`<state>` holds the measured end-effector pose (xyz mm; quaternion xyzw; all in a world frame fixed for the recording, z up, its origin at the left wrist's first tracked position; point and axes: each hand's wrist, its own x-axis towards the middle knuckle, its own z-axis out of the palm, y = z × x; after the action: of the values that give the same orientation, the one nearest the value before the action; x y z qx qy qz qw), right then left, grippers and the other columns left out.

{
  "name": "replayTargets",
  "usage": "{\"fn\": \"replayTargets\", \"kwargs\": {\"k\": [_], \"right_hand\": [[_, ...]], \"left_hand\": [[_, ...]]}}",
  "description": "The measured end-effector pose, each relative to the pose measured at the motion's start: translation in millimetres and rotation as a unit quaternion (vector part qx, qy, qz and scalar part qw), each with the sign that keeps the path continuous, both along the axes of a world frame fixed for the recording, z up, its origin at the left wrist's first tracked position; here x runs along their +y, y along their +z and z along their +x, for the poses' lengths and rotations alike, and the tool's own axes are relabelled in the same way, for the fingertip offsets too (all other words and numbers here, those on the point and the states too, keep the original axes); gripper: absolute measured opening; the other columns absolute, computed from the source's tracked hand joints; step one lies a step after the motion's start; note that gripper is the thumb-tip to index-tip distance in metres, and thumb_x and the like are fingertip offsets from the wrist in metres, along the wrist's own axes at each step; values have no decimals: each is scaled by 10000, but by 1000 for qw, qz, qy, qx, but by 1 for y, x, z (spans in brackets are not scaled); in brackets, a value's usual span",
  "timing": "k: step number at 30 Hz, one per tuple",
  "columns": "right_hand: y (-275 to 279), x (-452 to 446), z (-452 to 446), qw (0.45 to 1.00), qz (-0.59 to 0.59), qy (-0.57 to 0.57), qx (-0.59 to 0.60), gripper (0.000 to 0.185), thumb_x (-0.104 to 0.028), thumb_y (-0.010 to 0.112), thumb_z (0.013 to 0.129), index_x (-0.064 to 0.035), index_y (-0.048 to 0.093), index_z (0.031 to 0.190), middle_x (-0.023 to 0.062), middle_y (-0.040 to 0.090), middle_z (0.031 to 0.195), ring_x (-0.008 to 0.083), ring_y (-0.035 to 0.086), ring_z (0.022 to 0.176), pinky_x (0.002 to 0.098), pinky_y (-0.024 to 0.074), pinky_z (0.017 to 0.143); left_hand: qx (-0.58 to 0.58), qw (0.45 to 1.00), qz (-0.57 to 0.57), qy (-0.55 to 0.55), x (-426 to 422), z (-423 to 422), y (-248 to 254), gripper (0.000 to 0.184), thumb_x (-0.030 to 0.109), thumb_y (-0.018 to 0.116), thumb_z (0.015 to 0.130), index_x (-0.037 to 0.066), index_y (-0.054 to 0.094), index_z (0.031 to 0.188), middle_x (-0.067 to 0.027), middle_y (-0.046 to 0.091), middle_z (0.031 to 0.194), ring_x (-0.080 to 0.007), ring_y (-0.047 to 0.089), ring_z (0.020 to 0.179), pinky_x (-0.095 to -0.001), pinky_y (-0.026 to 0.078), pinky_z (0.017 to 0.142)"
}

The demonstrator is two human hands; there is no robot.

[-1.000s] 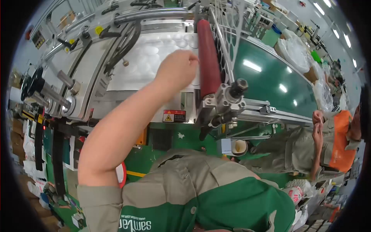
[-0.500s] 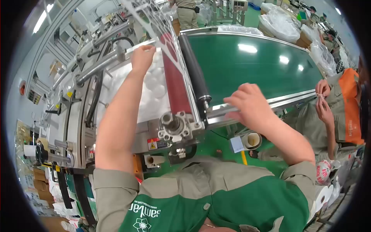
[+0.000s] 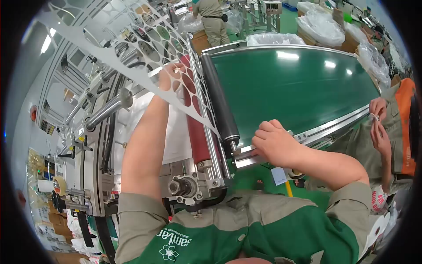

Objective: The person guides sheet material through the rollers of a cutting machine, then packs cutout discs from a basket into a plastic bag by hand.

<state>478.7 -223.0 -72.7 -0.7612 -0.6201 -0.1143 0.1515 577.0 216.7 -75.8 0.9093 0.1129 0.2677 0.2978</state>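
My left hand [image 3: 168,75] reaches to the red roller [image 3: 198,138], behind a white web of film with round holes [image 3: 145,75]. The web partly covers its bent fingers, so I cannot make out whether they hold anything. Below my left forearm lies a smooth white sheet [image 3: 179,141] on the machine bed. My right hand [image 3: 274,143] is closed over the near metal rail [image 3: 246,159] of the green conveyor belt [image 3: 285,88], fingers curled on the rail. Between the hands run a steel bar [image 3: 213,152] and a black roller [image 3: 219,97].
A metal cylinder fitting [image 3: 182,187] juts out close to my body. Another person's hands [image 3: 380,127] hold something thin and white at the right. Beyond the belt stand boxes lined with clear plastic [image 3: 323,24] and another person [image 3: 213,20]. Steel shafts [image 3: 107,110] stick out at the left.
My right hand has come down onto the rail and its fingers have curled. My left hand has shifted toward the red roller. The holed web now hangs across it, and the view has moved.
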Motion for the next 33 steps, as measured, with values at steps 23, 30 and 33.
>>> {"fn": "replayTargets", "kwargs": {"k": [23, 30, 33], "right_hand": [[16, -50, 4, 907, 302, -178, 232, 169, -107, 745, 766, -72, 646, 899, 17, 656, 863, 243, 485, 869, 344, 406, 805], [16, -47, -2, 899, 304, -197, 247, 149, -97, 728, 774, -78, 647, 897, -5, 661, 879, 225, 460, 897, 335, 382, 841], [16, -47, -2, 900, 305, -202, 238, 161, -93, 732, 768, -80, 649, 906, -7, 662, 880, 224, 459, 896, 334, 379, 841]], "left_hand": [[96, 982, -125, -102, -25, 16, 24, 222, 171, 693, 860, 13, 680, 1015, -56, 708, 847, -142, 666, 717, -271, 539, 641], [156, 987, 30, 23, -50, 18, 39, 302, 247, 729, 824, 0, 694, 995, -71, 707, 809, -147, 654, 666, -288, 522, 604], [145, 989, 31, 31, -49, 27, 33, 306, 251, 724, 827, -3, 692, 996, -71, 706, 805, -151, 655, 665, -291, 520, 601]]}}
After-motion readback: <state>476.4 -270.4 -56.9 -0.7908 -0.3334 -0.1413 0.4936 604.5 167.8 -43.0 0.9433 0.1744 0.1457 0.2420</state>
